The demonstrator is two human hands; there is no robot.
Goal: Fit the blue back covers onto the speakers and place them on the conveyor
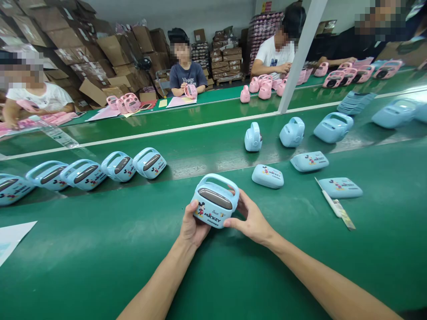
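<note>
Between my two hands is a light-blue speaker-like case (213, 209) with a carry handle, a dark glossy oval window and a printed Mickey cartoon. My left hand (193, 229) grips its left side, the thumb on the front by the cartoon. On the right side, my right hand (248, 218) closes round it, with the thumb at the lower front corner and the fingers behind. To the right lie loose blue printed covers, among them a near one (267, 176), a middle one (309, 162) and a right one (343, 187). A white-handled knife (333, 202) rests against the right cover.
Finished-looking blue cases (150, 163) stand in a row at left; blue bodies (292, 132) stand at right beside stacked blue parts (355, 103). A plastic bottle (60, 133) lies at left, above a paper sheet (15, 240). Across the green table (133, 266), several people handle pink cases (265, 89).
</note>
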